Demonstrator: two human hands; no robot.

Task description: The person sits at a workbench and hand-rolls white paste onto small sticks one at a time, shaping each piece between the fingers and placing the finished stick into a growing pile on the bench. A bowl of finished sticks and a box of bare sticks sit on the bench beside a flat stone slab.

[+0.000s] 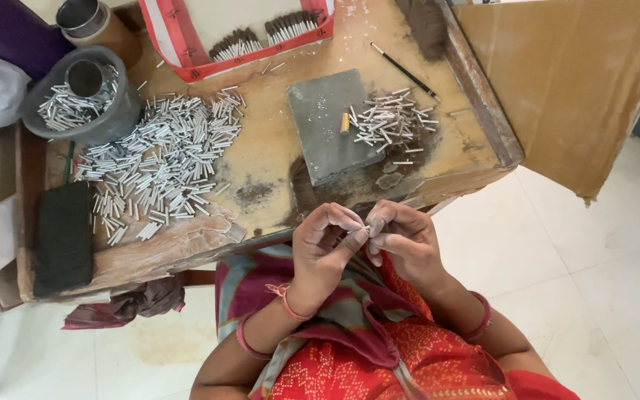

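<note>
Head view: the left hand (325, 248) and the right hand (403, 241) are meeting fingertip to fingertip, together pinching one small silver tube (364, 230), which is sitting between both thumbs and forefingers. Just beyond the fingers a grey slab (327, 122) is lying on the wooden board (275, 155), with a small pile of tubes (392, 124) beside it. Further left, a large heap of tubes (161, 163) is spreading near a grey bowl (109, 122).

Heap of thin, shiny silver metal tubes (161, 159) on a worn, stained matt wooden board (275, 141); flat, rough grey stone slab (326, 126); dull grey plastic bowl (109, 118).
</note>
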